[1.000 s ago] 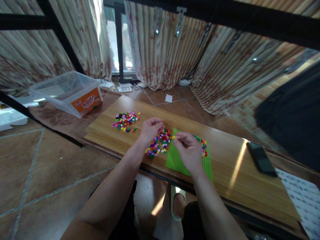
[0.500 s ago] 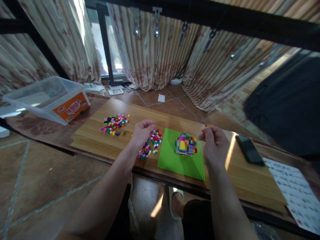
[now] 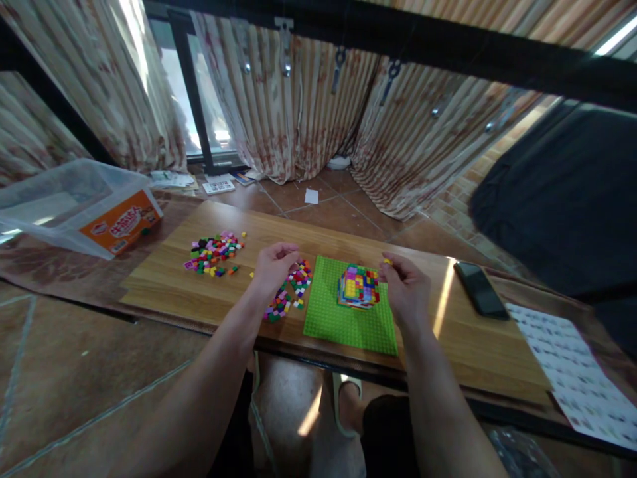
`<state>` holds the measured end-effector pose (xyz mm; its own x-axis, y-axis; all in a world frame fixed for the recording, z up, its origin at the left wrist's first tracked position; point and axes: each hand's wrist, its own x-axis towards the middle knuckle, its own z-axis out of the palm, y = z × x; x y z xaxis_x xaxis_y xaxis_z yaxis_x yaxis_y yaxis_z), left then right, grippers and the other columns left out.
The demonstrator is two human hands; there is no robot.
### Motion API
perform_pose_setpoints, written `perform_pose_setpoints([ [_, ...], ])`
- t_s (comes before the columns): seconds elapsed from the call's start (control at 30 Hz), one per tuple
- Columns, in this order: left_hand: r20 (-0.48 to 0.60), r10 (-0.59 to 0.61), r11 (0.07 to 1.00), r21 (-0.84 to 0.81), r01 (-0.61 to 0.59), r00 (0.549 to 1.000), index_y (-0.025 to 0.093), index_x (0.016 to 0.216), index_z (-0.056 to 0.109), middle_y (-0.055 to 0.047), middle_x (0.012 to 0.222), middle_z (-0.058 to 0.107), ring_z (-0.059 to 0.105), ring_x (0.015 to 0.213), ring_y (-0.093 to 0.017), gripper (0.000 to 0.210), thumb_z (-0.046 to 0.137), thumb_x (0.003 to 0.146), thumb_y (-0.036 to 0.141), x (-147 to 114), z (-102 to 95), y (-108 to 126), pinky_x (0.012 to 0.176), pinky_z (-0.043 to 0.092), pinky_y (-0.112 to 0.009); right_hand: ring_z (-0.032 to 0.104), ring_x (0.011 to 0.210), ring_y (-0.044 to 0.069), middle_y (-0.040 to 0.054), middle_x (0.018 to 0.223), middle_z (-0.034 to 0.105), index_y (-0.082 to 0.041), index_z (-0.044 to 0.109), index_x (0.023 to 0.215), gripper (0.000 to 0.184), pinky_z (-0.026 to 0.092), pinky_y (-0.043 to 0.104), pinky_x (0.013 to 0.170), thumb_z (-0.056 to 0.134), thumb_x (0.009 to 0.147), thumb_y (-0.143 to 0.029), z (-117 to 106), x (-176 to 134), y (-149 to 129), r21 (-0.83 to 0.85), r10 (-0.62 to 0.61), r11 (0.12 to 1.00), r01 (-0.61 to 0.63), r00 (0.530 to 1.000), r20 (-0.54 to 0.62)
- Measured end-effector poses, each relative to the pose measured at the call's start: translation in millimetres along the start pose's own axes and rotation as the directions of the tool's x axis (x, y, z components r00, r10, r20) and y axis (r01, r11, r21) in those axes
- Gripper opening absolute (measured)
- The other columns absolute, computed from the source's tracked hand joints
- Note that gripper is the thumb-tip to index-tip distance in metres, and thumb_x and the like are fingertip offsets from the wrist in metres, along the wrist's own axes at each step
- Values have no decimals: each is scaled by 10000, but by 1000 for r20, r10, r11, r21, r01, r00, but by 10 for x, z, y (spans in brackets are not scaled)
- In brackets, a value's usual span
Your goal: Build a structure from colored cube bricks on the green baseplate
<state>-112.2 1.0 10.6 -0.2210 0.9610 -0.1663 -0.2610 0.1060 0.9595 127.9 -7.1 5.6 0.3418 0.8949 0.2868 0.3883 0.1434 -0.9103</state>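
My right hand (image 3: 409, 291) pinches a small yellow building brick (image 3: 387, 261) between thumb and fingertips. It is raised beside the right edge of a green baseplate (image 3: 326, 318). On that plate stands a squarish stack of multicoloured bricks (image 3: 358, 287), its top a mix of yellow, red, blue and purple. My left hand (image 3: 273, 267) is over the nearer pile of loose bricks (image 3: 283, 302), left of the plate, and covers part of it. Its fingers are curled towards the thumb; whether anything is between them cannot be made out.
Another pile of loose bricks (image 3: 213, 251) lies farther left on the wooden board (image 3: 169, 265). A clear plastic box (image 3: 64, 199) with an orange label stands at the far left. To the right are a black phone (image 3: 481, 291) and a printed sheet (image 3: 572, 372).
My right hand has come a little closer to the brick stack, still with the yellow brick. My left hand stays over the near pile. The whole view has shifted slightly.
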Motion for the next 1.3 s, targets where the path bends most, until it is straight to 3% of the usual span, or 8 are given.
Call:
perform_pose_setpoints([
  [0.4, -9, -2, 1000, -5, 2, 1000, 149, 759, 660, 7, 638, 647, 560, 556, -80, 139, 727, 642, 182, -15, -18, 32, 603, 459, -206, 644, 608, 175, 78, 763, 734, -133, 730, 1043, 387, 535, 337, 608, 552, 799, -375, -18, 11, 26, -64, -27, 998, 28, 999, 23],
  [0.67, -14, -9, 1000, 12, 9, 1000, 153, 768, 668, 8, 642, 647, 555, 546, -79, 127, 719, 653, 173, -15, -13, 24, 594, 456, -206, 683, 744, 212, 78, 884, 760, -180, 756, 924, 274, 546, 364, 718, 587, 790, -348, 10, -65, -46, -241, -141, 958, 158, 986, 84],
  [0.9, -11, -14, 1000, 7, 14, 1000, 155, 770, 671, 6, 641, 652, 570, 568, -85, 112, 696, 662, 162, -8, -8, 17, 599, 463, -204, 668, 870, 235, 69, 899, 758, -226, 750, 879, 246, 508, 404, 833, 532, 829, -327, 67, -117, -71, -398, -309, 855, 332, 943, 123],
  [1.3, -11, 8, 1000, -6, -8, 1000, 149, 760, 664, 8, 628, 639, 554, 552, -77, 114, 708, 655, 166, -3, -17, 10, 579, 442, -195, 654, 849, 232, 68, 898, 747, -215, 733, 895, 231, 508, 384, 786, 521, 836, -285, -23, -121, -66, -368, -360, 836, 407, 913, 192],
])
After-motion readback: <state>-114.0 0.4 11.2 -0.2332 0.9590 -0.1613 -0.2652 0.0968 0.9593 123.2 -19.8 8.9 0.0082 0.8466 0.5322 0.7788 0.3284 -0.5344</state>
